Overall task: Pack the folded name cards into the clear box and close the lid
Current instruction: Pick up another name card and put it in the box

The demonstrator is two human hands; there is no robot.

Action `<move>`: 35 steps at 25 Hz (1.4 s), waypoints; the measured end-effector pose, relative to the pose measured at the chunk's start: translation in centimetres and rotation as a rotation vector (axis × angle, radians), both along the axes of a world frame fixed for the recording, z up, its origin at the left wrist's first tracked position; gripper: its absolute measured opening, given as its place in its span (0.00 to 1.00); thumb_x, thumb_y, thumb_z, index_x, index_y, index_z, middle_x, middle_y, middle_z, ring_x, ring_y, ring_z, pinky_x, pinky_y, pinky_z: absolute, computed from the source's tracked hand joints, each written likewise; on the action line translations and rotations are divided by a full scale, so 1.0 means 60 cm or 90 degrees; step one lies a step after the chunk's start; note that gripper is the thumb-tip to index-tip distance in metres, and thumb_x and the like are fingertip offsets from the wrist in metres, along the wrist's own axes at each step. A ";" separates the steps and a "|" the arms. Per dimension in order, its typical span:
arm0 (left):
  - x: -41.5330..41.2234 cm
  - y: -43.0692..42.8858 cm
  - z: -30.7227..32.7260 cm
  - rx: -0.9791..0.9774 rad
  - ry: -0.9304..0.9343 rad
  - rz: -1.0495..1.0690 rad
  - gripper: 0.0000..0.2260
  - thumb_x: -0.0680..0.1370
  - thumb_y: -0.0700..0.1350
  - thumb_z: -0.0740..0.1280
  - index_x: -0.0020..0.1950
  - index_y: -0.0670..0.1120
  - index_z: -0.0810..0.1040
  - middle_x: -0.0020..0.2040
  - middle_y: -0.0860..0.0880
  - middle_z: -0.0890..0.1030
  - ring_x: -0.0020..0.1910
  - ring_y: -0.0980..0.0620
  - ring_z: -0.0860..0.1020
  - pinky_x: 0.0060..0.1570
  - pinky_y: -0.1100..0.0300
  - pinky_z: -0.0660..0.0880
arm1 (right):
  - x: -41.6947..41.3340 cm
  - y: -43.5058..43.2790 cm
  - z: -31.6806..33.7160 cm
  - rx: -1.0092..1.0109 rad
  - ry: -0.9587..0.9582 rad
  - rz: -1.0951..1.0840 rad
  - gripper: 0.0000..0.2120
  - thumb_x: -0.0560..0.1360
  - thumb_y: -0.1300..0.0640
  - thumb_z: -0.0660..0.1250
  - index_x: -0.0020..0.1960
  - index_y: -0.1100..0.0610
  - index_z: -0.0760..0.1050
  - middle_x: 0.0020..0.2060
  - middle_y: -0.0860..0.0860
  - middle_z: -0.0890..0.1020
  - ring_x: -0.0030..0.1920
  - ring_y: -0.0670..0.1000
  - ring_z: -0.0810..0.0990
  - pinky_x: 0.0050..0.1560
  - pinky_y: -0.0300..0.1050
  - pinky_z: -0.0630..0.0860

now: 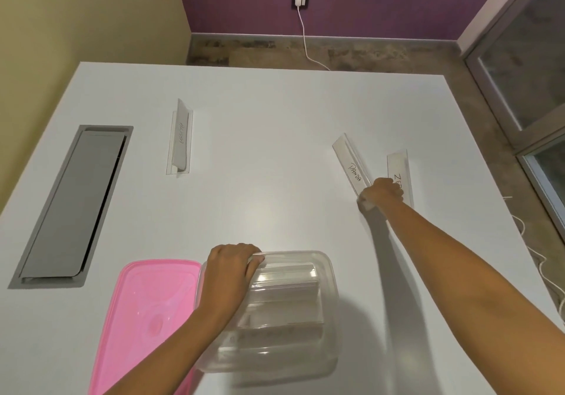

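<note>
At bench front the clear box sits open w/ cards already inside; my left hand grips its rim to steady it. Right hand is closed on the PANDA card, ZE… card just beside. Pink lid waits left of box.

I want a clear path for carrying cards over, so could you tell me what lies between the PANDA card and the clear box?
Nothing: in the head view, bare white table separates the PANDA card from the clear box.
</note>
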State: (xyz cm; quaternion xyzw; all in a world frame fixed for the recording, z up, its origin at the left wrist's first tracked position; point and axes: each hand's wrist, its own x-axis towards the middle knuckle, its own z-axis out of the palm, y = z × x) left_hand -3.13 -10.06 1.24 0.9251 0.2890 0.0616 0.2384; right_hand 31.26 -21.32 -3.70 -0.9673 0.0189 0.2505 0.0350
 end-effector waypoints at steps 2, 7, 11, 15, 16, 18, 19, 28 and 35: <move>-0.002 0.002 0.001 -0.050 -0.004 0.007 0.07 0.78 0.48 0.65 0.52 0.50 0.82 0.49 0.55 0.84 0.50 0.52 0.80 0.57 0.61 0.63 | -0.018 -0.013 0.015 0.000 0.015 0.006 0.31 0.66 0.53 0.76 0.63 0.65 0.69 0.62 0.61 0.72 0.64 0.61 0.69 0.60 0.50 0.71; -0.022 0.006 0.017 -0.105 -0.063 0.060 0.09 0.78 0.46 0.66 0.56 0.49 0.80 0.57 0.54 0.81 0.63 0.52 0.75 0.70 0.52 0.61 | -0.097 -0.042 0.073 0.178 0.111 -0.024 0.29 0.68 0.58 0.76 0.64 0.67 0.68 0.61 0.59 0.76 0.63 0.60 0.73 0.64 0.52 0.72; -0.075 -0.001 0.031 -0.182 -0.133 0.185 0.11 0.77 0.39 0.65 0.57 0.49 0.79 0.59 0.53 0.80 0.65 0.51 0.72 0.65 0.58 0.64 | -0.194 -0.077 0.149 0.441 0.155 0.002 0.20 0.68 0.63 0.76 0.55 0.61 0.72 0.51 0.55 0.76 0.50 0.55 0.79 0.45 0.50 0.79; -0.133 -0.010 0.040 -0.309 -0.150 0.384 0.15 0.77 0.38 0.64 0.63 0.50 0.77 0.63 0.51 0.78 0.59 0.55 0.73 0.60 0.59 0.67 | -0.308 -0.109 0.191 0.531 0.161 0.084 0.28 0.64 0.61 0.78 0.59 0.57 0.68 0.51 0.50 0.73 0.50 0.51 0.75 0.44 0.42 0.75; -0.147 -0.012 0.042 -0.371 -0.133 0.425 0.16 0.78 0.40 0.64 0.64 0.51 0.76 0.64 0.50 0.78 0.59 0.53 0.74 0.61 0.56 0.69 | -0.333 -0.118 0.196 0.524 0.168 0.130 0.28 0.63 0.60 0.79 0.57 0.55 0.69 0.49 0.49 0.73 0.47 0.49 0.74 0.42 0.40 0.72; -0.171 -0.021 0.045 -0.540 -0.152 0.489 0.15 0.78 0.41 0.64 0.64 0.49 0.77 0.62 0.48 0.79 0.61 0.48 0.76 0.65 0.51 0.70 | -0.372 -0.131 0.196 0.478 0.180 0.231 0.28 0.60 0.59 0.81 0.55 0.54 0.71 0.50 0.49 0.74 0.45 0.47 0.73 0.42 0.38 0.71; -0.179 -0.028 0.048 -0.622 -0.183 0.510 0.12 0.78 0.42 0.64 0.59 0.49 0.81 0.57 0.49 0.83 0.58 0.48 0.78 0.64 0.50 0.72 | -0.390 -0.134 0.195 0.440 0.175 0.284 0.28 0.60 0.58 0.81 0.55 0.54 0.71 0.50 0.49 0.75 0.46 0.48 0.72 0.43 0.37 0.70; -0.207 -0.061 0.058 -0.650 -0.210 0.435 0.13 0.78 0.40 0.62 0.51 0.58 0.81 0.39 0.64 0.84 0.46 0.63 0.79 0.44 0.65 0.74 | -0.471 -0.106 0.139 0.158 0.036 0.558 0.28 0.63 0.58 0.77 0.59 0.53 0.67 0.57 0.50 0.72 0.58 0.53 0.68 0.58 0.44 0.63; -0.214 -0.060 0.040 -0.608 -0.213 0.422 0.17 0.79 0.39 0.60 0.48 0.62 0.80 0.47 0.58 0.84 0.51 0.53 0.81 0.55 0.54 0.77 | -0.479 -0.106 0.103 0.101 0.017 0.605 0.25 0.66 0.66 0.70 0.60 0.56 0.69 0.59 0.54 0.72 0.60 0.56 0.69 0.57 0.47 0.69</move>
